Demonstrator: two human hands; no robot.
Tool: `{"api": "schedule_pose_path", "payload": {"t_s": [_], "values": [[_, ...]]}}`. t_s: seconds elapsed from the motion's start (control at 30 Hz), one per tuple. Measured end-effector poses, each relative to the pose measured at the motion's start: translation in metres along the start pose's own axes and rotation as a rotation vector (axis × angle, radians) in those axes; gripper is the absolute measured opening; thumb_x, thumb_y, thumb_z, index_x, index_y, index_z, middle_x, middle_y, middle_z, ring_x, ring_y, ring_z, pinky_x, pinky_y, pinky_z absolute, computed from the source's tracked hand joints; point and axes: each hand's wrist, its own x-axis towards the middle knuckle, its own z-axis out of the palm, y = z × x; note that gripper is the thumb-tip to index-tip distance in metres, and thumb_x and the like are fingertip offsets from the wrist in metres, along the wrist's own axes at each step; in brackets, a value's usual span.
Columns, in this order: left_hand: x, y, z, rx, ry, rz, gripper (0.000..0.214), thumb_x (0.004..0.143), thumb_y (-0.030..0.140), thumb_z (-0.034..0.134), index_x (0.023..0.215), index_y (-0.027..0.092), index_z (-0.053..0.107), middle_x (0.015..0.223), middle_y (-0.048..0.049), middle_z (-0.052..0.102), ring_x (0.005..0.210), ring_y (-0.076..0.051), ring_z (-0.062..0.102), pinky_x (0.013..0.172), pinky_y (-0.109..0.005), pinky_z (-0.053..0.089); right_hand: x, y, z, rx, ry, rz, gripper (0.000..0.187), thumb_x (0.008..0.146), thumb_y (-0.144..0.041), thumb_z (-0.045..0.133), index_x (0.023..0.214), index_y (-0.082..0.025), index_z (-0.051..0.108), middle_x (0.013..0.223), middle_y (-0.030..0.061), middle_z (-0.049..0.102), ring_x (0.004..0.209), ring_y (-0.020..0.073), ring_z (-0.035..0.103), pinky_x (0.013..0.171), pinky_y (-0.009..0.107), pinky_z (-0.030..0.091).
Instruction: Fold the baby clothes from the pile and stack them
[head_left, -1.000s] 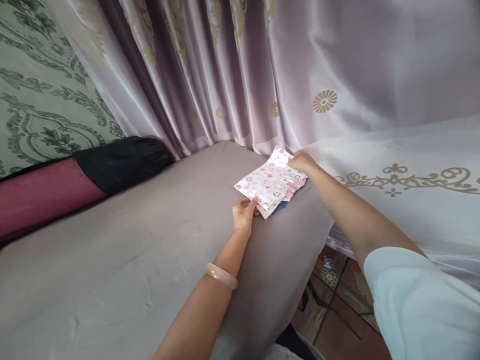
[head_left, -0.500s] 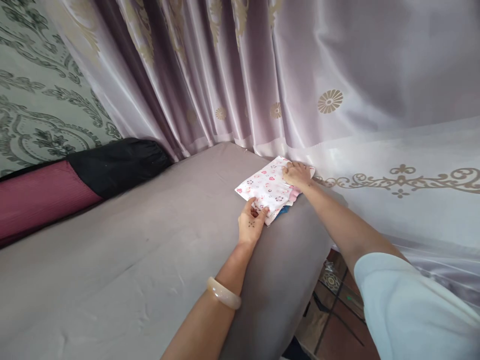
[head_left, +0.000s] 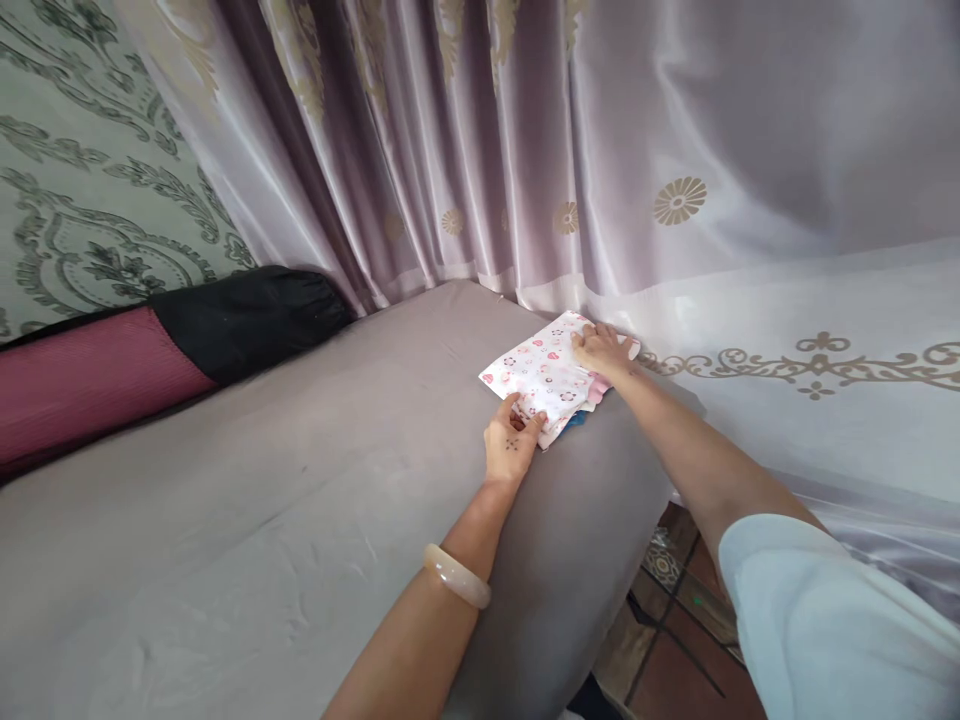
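Observation:
A folded white cloth with small pink prints (head_left: 536, 372) lies near the far right corner of a grey mattress (head_left: 300, 480), on top of other folded pieces showing pink and blue edges. My left hand (head_left: 511, 445) rests on the cloth's near corner with its fingers curled on the fabric. My right hand (head_left: 602, 349) lies flat on the far right part of the cloth, fingers spread and pressing it down. A pale bangle (head_left: 457, 577) sits on my left wrist.
Mauve curtains with gold motifs (head_left: 525, 150) hang behind the mattress and drape over its right side. A maroon and black bolster (head_left: 150, 350) lies along the patterned wall at left. Tiled floor (head_left: 667, 620) shows below the mattress edge at lower right.
The cloth was lowered from a slightly lifted hold and now lies flat on the pile. My right hand went from gripping its far corner to pressing flat on it.

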Motion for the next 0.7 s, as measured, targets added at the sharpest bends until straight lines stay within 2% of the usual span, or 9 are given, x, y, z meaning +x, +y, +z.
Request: {"api": "schedule_pose_path", "payload": {"t_s": [0.17,0.27,0.37,0.5,0.7], "values": [[0.002,-0.003,0.001,-0.070,0.000,0.008,0.048,0.084,0.035,0.068,0.127,0.015,0.062,0.069,0.0027,0.056,0.066,-0.012,0.056,0.069,-0.023,0.047,-0.034,-0.039,-0.005,0.075,-0.100,-0.091,0.064,0.099,-0.052,0.015,0.151,-0.020,0.032,0.164,0.0130,0.015,0.150,0.0337,0.010,0.114,0.067,0.014],[0.004,-0.007,0.001,-0.229,-0.009,-0.020,0.043,0.087,0.027,0.064,0.128,0.016,0.060,0.073,0.0023,0.057,0.067,-0.011,0.056,0.071,-0.023,0.050,-0.052,-0.057,-0.001,0.071,-0.149,-0.152,0.066,0.098,-0.055,0.014,0.153,-0.022,0.030,0.165,0.0111,0.012,0.150,0.0334,0.006,0.114,0.068,0.012],[0.001,-0.010,-0.008,-0.390,-0.008,-0.105,0.042,0.087,0.019,0.062,0.128,0.016,0.057,0.082,-0.0001,0.059,0.070,-0.010,0.059,0.073,-0.024,0.053,-0.058,-0.063,0.007,0.029,-0.152,-0.157,0.067,0.098,-0.054,0.012,0.154,-0.023,0.030,0.164,0.0105,0.016,0.151,0.0330,0.005,0.114,0.069,0.008],[-0.018,-0.012,-0.038,-0.420,0.008,-0.194,0.037,0.087,0.013,0.060,0.124,0.015,0.056,0.095,-0.0044,0.060,0.076,-0.010,0.061,0.078,-0.025,0.055,-0.056,-0.061,0.013,0.019,-0.128,-0.142,0.067,0.098,-0.053,0.011,0.154,-0.023,0.032,0.164,0.0103,0.019,0.150,0.0325,0.008,0.115,0.068,0.007],[-0.062,-0.014,-0.107,-0.410,0.028,-0.276,0.026,0.085,0.017,0.066,0.111,0.013,0.060,0.097,-0.0087,0.063,0.087,-0.015,0.065,0.077,-0.026,0.056,-0.053,-0.060,0.010,0.037,-0.098,-0.160,0.067,0.097,-0.053,0.013,0.152,-0.022,0.035,0.162,0.0118,0.022,0.149,0.0342,0.012,0.113,0.069,0.012]]}}
